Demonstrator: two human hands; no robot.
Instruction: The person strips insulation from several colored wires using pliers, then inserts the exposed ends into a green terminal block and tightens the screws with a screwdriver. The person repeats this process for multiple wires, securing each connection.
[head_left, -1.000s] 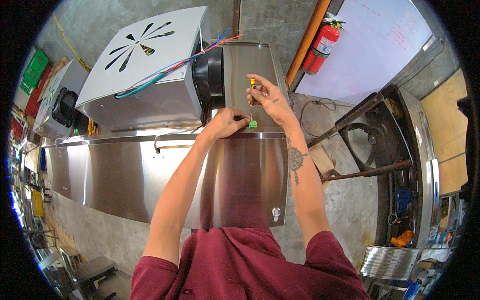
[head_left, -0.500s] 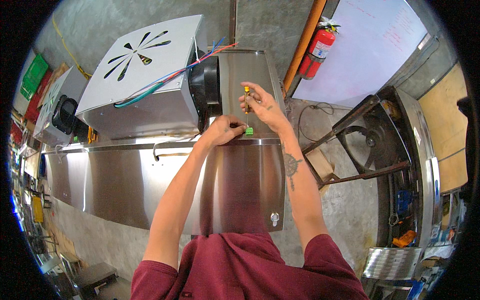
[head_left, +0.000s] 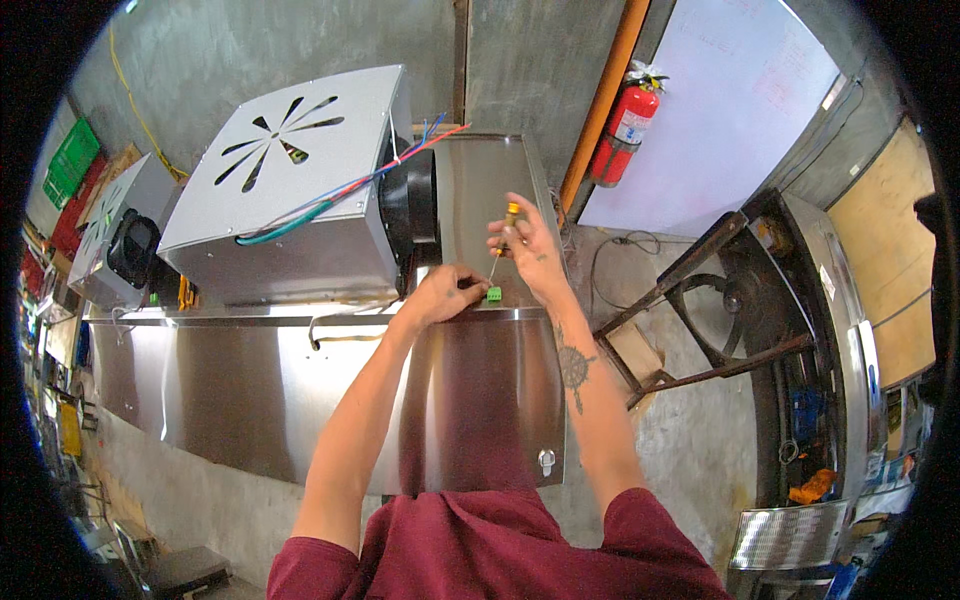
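My right hand (head_left: 525,245) is closed round the yellow and dark handle of a small screwdriver (head_left: 512,215). Its thin shaft slants down to the left, with the tip at or close to a green terminal block (head_left: 494,294). Fingertips of my left hand (head_left: 448,293) pinch the left side of that block near the front edge of the stainless steel top (head_left: 480,190). Whether the tip sits in one of the block's screws is too small to tell.
A grey metal blower box (head_left: 280,160) with a black round duct (head_left: 410,196) stands left of my hands. Loose coloured wires (head_left: 350,186) run over it. A fire extinguisher (head_left: 625,130) hangs at the back right. A rusty frame with a fan (head_left: 730,300) leans at the right.
The screwdriver has gone from upright to tilted, its handle leaning right. My right hand has turned with it. The whole scene sits lower in the picture; my left hand keeps its pinch.
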